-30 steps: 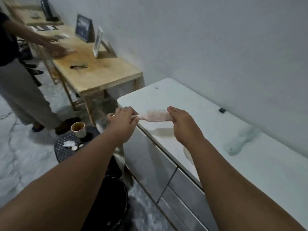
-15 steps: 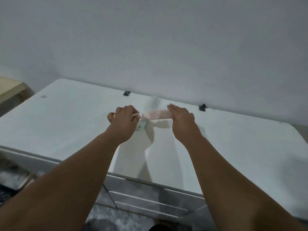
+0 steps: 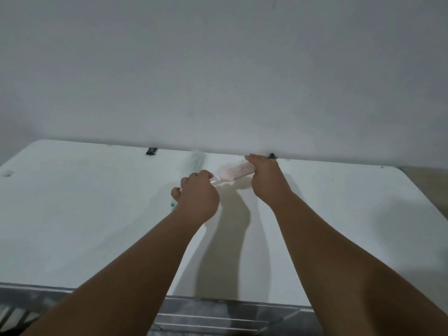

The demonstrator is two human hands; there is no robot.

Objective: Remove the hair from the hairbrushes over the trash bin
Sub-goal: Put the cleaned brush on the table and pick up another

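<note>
left hand [image 3: 196, 195] curled round the handle of a pink hairbrush [image 3: 236, 172], right hand [image 3: 266, 181] gripping the far end of its head, brush tilted up to the right above a white cabinet top [image 3: 72, 214]. blurry pale green hairbrush [image 3: 198, 161] lies on the top behind the left hand, near the grey wall [image 3: 218, 69]. two small black clips [image 3: 151, 151] at the top's back edge, drawer fronts [image 3: 218, 318] below the front edge.

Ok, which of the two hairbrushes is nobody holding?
The pale green hairbrush, lying on the white counter. The pink hairbrush is held: left hand on its handle, right hand at its head.
</note>
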